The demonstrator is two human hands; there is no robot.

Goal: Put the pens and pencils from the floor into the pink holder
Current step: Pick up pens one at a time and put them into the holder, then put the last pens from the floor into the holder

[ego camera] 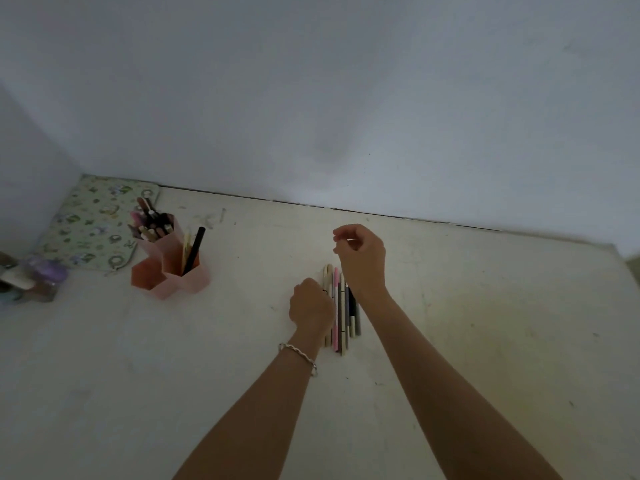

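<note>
floor (450,306): left hand (310,304) fisted on pens (341,308).

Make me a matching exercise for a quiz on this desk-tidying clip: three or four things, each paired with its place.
1. pink holder
2. row of pens
3. patterned pad
4. bracelet

A. far left corner by the wall
B. on the left wrist
C. on the floor between the two hands
D. standing left of the hands

Pairs: 1-D, 2-C, 3-A, 4-B

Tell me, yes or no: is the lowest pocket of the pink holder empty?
Yes, the lowest pocket of the pink holder shows only bare inside walls, while the other two pockets hold pens.
</note>
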